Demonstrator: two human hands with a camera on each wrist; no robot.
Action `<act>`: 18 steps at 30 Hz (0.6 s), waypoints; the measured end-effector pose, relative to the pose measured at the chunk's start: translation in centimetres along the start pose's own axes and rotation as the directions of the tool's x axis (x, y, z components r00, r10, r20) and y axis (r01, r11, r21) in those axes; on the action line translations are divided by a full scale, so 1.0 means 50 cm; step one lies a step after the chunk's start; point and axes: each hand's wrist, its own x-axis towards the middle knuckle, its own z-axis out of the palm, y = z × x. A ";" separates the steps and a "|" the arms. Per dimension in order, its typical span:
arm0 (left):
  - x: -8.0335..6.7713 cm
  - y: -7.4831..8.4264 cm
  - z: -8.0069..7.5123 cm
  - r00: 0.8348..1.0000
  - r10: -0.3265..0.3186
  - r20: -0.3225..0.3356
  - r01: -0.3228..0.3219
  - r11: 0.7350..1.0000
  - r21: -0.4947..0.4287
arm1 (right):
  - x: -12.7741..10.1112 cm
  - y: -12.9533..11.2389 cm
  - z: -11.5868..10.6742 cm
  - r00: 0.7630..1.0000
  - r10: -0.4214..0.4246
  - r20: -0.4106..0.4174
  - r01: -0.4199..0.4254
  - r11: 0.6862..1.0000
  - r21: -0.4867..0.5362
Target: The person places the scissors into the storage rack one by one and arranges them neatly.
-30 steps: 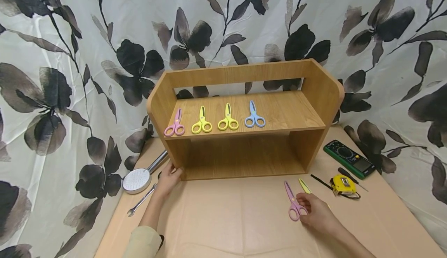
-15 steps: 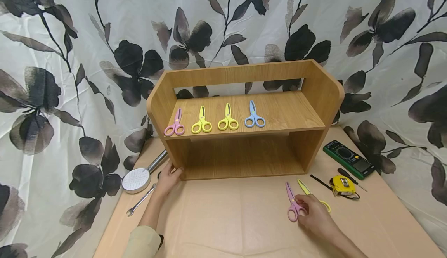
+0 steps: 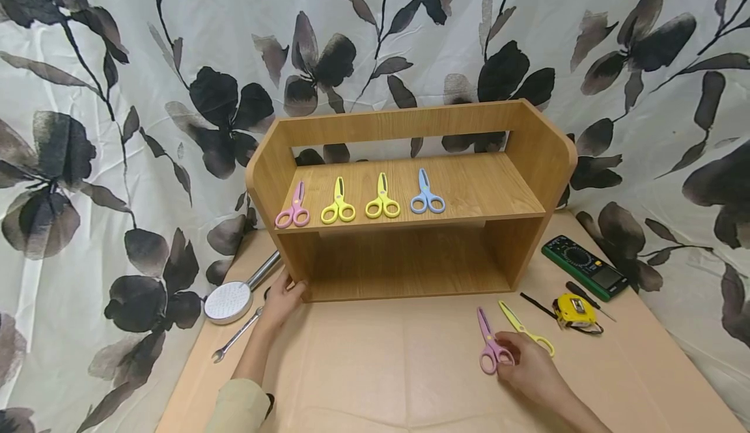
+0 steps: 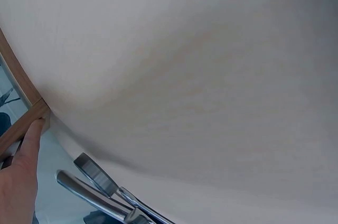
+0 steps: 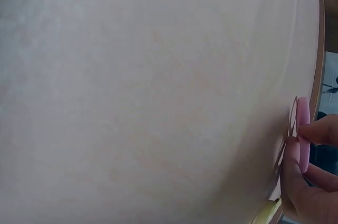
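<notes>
My right hand (image 3: 530, 364) pinches the handle of a pair of pink scissors (image 3: 486, 330) low over the table, blades pointing away from me. In the right wrist view, thumb and fingers close on the pink handle (image 5: 303, 152). Just right of it, yellow scissors (image 3: 515, 321) lie on the table, partly behind the hand. My left hand (image 3: 284, 303) grips the lower left corner of a two-tier wooden shelf (image 3: 404, 260); the left wrist view has a digit against the corner (image 4: 41, 113). On the upper tier lie pink scissors (image 3: 299, 195), two yellow pairs and blue scissors (image 3: 424, 185) in a row.
Left of the shelf lie a shower head (image 3: 228, 303) and a wrench (image 3: 237, 336). To the right are a green multimeter (image 3: 586, 267), a screwdriver (image 3: 583, 294) and a yellow tape measure (image 3: 576, 311). A floral curtain (image 3: 375, 42) hangs behind.
My right hand has shifted slightly left and down with the pink scissors, exposing more of the yellow scissors beside it. My left hand and the shelf have stayed put.
</notes>
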 end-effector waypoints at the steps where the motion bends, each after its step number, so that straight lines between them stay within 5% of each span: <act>1: 0.000 0.000 0.000 1.000 -0.002 0.001 0.002 1.000 -0.001 | -0.001 0.001 0.000 1.000 0.004 -0.005 -0.004 1.000 0.002; 18: 0.003 -0.005 -0.001 1.000 -0.006 0.017 0.006 1.000 -0.020 | -0.017 0.001 -0.010 0.991 0.134 -0.005 -0.131 0.977 0.170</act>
